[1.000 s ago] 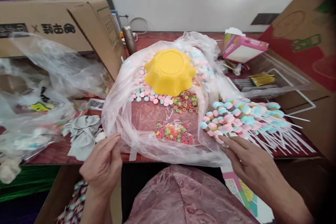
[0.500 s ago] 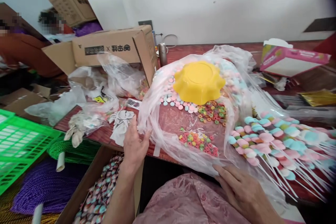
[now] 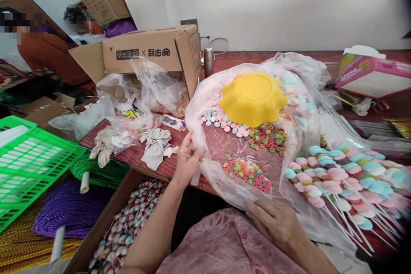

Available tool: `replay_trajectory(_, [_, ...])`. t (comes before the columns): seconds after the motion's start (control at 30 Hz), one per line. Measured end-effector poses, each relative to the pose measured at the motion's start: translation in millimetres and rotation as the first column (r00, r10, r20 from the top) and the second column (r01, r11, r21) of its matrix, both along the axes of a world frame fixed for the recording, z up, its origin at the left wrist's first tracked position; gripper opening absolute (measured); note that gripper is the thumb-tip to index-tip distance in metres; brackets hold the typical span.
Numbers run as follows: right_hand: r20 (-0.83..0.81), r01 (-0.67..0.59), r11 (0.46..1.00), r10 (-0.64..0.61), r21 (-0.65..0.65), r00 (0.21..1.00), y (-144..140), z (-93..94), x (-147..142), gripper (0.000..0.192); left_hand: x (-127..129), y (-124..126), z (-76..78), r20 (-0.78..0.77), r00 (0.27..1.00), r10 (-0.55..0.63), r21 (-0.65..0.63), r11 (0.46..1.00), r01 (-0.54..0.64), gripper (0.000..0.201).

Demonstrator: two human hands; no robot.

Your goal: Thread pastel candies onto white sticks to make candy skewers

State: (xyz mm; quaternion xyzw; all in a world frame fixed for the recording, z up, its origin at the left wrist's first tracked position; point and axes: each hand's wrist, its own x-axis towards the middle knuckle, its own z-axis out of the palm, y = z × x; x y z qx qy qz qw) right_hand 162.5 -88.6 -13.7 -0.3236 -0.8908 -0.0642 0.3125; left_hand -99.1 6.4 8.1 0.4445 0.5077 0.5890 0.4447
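Note:
My left hand has its fingers closed on the left edge of a clear plastic bag, rolled down on the table. At the bag's near edge, my right hand lies with fingers stretched out, touching the plastic. Inside the bag's ring are small coloured rings in a near pile, darker rings further back, and pink, white and blue discs. A wavy-edged yellow bowl sits upside down over the far part. To the right lie pastel balls on white sticks.
On the left are a crumpled grey cloth, an open cardboard box with plastic bags, and a green basket. Below stands a carton of beaded pieces beside purple cords. A pink carton stands back right. Another person sits far left.
My left hand has moved right from beside the cloth onto the bag's edge, and its spread fingers have closed. My right hand has shifted slightly left along the near edge. The view has turned left.

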Motion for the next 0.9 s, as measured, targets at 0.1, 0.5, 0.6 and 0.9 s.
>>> replay_trajectory(0.1, [-0.014,0.056,0.998,-0.056,-0.019,0.998,1.9,-1.0,-2.1,0.02,22.3,26.6,27.7,0.177,0.976,-0.127,0.066,0.991,0.117,0.091])
replay_trajectory(0.5, [-0.007,0.437,0.898,-0.438,-0.046,0.899,4.8,-9.3,16.7,0.062,107.6,140.0,70.5,0.177,0.932,-0.316,0.157,0.944,0.29,0.09])
replay_trajectory(0.6, [-0.097,0.514,0.856,-0.517,-0.058,0.85,9.5,-17.8,26.6,0.072,110.2,133.4,68.2,-0.092,0.869,-0.485,0.12,0.861,0.494,0.091])
replay_trajectory(0.9, [-0.223,0.552,0.829,-0.558,-0.091,0.8,13.4,-19.2,47.4,0.06,60.7,29.7,50.8,-0.935,0.122,-0.333,-0.101,0.581,0.808,0.063])
